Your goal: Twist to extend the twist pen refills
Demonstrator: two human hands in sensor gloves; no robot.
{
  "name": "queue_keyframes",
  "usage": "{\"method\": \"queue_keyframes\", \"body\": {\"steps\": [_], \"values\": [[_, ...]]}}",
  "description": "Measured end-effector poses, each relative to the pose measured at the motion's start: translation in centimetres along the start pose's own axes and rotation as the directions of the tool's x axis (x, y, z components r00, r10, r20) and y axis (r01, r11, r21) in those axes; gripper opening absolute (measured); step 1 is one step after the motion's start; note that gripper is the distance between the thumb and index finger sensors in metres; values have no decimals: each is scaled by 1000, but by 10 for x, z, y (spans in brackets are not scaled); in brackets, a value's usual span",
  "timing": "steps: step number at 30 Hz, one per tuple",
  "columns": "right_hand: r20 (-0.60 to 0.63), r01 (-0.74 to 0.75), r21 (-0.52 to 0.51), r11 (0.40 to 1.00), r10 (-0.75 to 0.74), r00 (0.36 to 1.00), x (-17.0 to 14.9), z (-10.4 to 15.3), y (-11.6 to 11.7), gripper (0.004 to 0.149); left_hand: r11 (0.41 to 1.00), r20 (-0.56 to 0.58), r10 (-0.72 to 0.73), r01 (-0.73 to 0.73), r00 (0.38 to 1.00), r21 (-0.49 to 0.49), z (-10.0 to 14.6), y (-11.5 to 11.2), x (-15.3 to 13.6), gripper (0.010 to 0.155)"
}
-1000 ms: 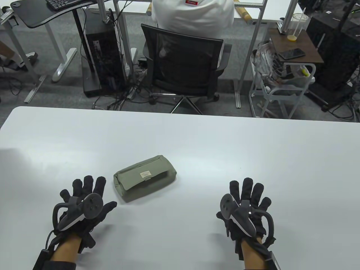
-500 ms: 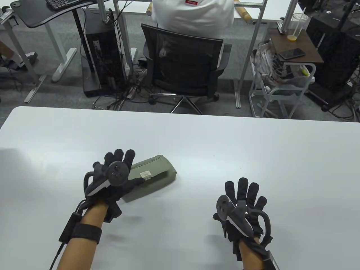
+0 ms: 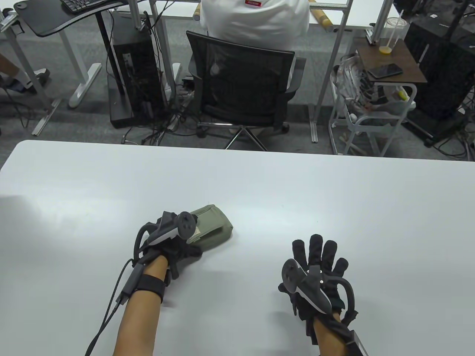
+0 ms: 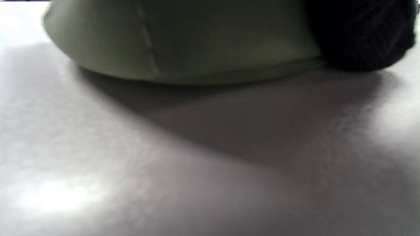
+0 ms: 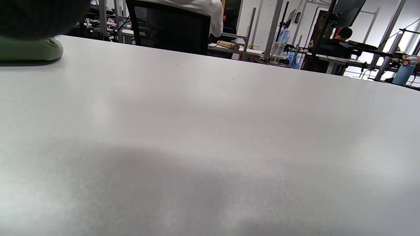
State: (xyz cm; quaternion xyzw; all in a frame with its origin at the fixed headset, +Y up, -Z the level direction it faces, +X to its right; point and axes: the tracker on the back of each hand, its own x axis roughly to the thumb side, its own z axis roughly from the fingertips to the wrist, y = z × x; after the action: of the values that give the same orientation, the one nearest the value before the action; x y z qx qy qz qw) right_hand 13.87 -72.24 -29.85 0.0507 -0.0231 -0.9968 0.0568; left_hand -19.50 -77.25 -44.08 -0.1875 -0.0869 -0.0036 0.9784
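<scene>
An olive green fabric pencil pouch [image 3: 215, 226] lies on the white table [image 3: 259, 185], closed as far as I can see. My left hand [image 3: 174, 237] covers the pouch's left end and grips it; the fingers are hidden under the tracker. In the left wrist view the pouch [image 4: 183, 39] fills the top, with a gloved finger [image 4: 361, 32] against its right side. My right hand [image 3: 319, 267] rests flat on the table with fingers spread, empty, well right of the pouch. The pouch's end shows in the right wrist view [image 5: 29, 49]. No pen is visible.
Beyond the table's far edge stand a black office chair [image 3: 241, 85] with a seated person, a computer tower [image 3: 133, 74] and a white cart [image 3: 371, 122].
My left hand has moved up and right from the table onto the pouch's left end and closed over it. My right hand has shifted slightly left and stays flat.
</scene>
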Motion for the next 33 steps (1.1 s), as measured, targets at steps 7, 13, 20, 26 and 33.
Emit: {"method": "queue_keyframes", "body": {"steps": [7,13,20,26,33], "values": [[16,6,-13,1000,-6,1000,4,2,-1,107,987,3,76,-76,997,143,4,3,-3,75],[12,10,-23,1000,-10,1000,4,1,0,107,973,37,54,-61,998,224,13,12,2,66],[23,96,-150,984,-94,995,-1,6,-6,103,975,271,39,-96,962,203,56,36,54,71],[111,282,-73,957,-273,956,2,5,-3,87,982,407,-109,34,907,187,94,16,101,80],[79,242,127,962,-253,964,15,-2,14,55,976,437,-214,175,874,128,90,-20,126,84]]}}
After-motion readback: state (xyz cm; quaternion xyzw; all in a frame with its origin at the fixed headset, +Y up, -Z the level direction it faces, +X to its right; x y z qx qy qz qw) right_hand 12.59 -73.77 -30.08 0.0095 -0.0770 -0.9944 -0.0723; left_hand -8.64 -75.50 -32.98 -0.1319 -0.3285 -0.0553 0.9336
